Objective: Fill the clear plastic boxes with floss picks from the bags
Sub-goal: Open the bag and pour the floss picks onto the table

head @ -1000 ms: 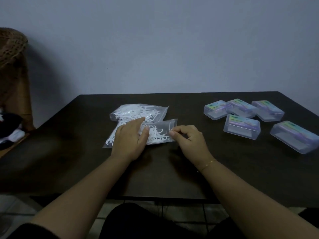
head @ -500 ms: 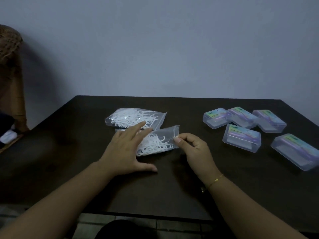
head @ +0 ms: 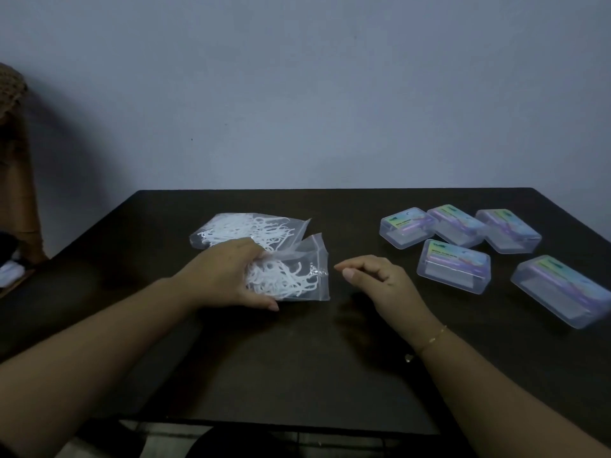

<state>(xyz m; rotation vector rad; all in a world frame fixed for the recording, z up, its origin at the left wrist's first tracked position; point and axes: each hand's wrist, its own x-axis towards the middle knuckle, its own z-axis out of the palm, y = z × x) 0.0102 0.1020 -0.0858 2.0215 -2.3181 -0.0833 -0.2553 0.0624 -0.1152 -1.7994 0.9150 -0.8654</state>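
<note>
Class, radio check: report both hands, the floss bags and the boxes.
Left hand grips near bag of floss picks; right hand curled loosely, holding nothing. Far bag lies behind. Five clear boxes shut, none filled. Nothing in the way.

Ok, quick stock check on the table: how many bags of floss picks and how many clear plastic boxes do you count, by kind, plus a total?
Bags of floss picks: 2, the near bag gripped by the left hand and the far bag behind it.
Clear plastic boxes: 5, all lidded.
Total: 7.
</note>
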